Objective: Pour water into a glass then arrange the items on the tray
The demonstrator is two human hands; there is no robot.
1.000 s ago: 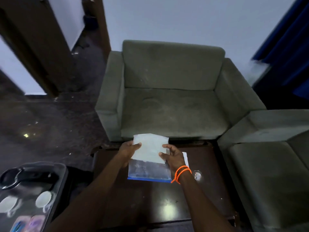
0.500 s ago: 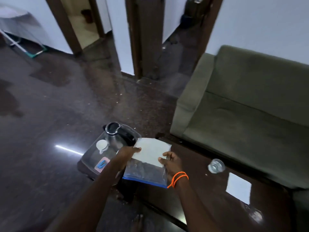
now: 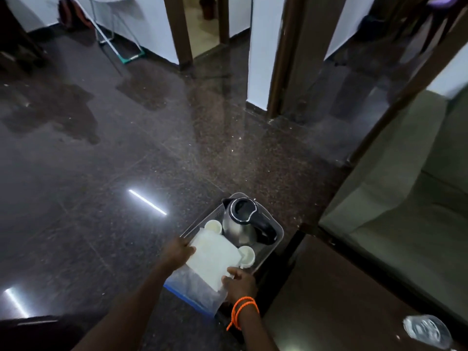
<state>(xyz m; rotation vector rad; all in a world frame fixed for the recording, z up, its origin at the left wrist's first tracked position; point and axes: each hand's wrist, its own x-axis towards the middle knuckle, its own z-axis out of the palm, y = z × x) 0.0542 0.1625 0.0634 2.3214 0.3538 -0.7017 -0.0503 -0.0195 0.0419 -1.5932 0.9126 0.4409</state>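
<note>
Since the earlier frame, both hands have carried the plastic bag [image 3: 196, 287] with the white paper [image 3: 215, 257] off the bench [image 3: 329, 287] and over the tray [image 3: 274, 228], which sits low on the dark floor [image 3: 101, 160] just beside the bench. The left hand [image 3: 178, 250] pinches the left edge of the paper, fingers closed on it; the right hand [image 3: 239, 283], with an orange band at the wrist, grips the right edge of paper and bag, fingers likewise closed. On the tray stand a steel kettle [image 3: 243, 221] with a black lid and handle, one white cup [image 3: 213, 226] to its left and a second white cup [image 3: 246, 255] nearer the person, both partly covered by the paper. A glass [image 3: 428, 330] stands on the bench, well apart from the tray; whether it holds water cannot be told. The step in hand appears to be placing the bag and paper on the tray. To do it well, the bundle should be lowered flat onto the free near part of the tray, clear of the two cups and the kettle, and both edges released together so nothing tips. The glass is not yet on the tray.
</note>
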